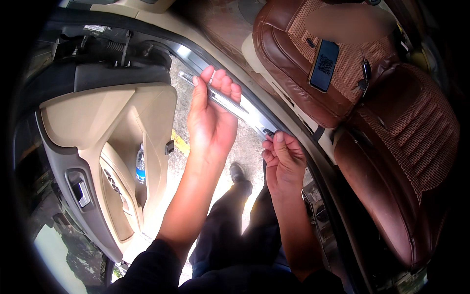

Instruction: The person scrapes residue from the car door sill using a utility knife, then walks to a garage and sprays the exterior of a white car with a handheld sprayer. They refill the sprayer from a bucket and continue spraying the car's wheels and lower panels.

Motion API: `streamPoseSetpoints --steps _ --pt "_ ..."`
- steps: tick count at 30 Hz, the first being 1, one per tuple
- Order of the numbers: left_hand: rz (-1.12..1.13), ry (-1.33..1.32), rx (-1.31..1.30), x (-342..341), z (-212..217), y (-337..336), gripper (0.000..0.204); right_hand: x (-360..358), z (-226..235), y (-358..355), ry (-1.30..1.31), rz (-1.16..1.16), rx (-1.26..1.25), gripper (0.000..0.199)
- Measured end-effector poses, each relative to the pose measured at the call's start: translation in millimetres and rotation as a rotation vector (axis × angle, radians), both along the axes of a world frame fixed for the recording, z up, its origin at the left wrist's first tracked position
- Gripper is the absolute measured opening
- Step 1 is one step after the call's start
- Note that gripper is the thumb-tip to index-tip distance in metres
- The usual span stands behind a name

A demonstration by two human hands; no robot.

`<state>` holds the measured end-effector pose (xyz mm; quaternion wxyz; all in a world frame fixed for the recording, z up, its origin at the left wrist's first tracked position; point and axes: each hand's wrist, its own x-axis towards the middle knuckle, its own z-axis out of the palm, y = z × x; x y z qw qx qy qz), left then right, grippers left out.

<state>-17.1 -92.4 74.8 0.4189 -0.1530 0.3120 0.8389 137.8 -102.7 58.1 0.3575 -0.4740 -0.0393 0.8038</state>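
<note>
Holding a slim shiny strip (229, 105) at twelve o'clock, car door (78, 117) open at nine.
Left hand (211, 115) clamped on strip between thumb and fingers; right hand (285, 161), four o'clock from it, pinching small dark piece (269, 132). Phone (324, 66) on brown seat (286, 88), two o'clock.

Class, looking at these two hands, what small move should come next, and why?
Perhaps the left hand should tilt the shiny strip slightly: bright glare obscures whether its lower end meets the small black piece pinched in the right hand.
</note>
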Motion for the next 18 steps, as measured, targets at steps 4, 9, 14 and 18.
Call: streamPoseSetpoints --steps 4,9,14,18 --pt "0.014 0.012 0.013 -3.5 3.7 -5.0 0.028 -14.3 9.3 -7.5 0.0 0.018 -0.021 0.015" --pt "-0.01 0.057 0.029 -3.3 2.3 -6.2 0.024 -23.0 12.6 -6.7 0.008 0.045 -0.009 0.014" --pt "-0.01 0.127 -0.076 -0.9 0.5 -2.1 0.029 -24.5 14.6 -2.3 -0.016 0.054 0.03 0.014" --pt "-0.015 0.129 -0.063 0.7 -1.7 -0.9 0.029 -22.6 13.1 1.7 -0.045 0.054 0.062 0.013"
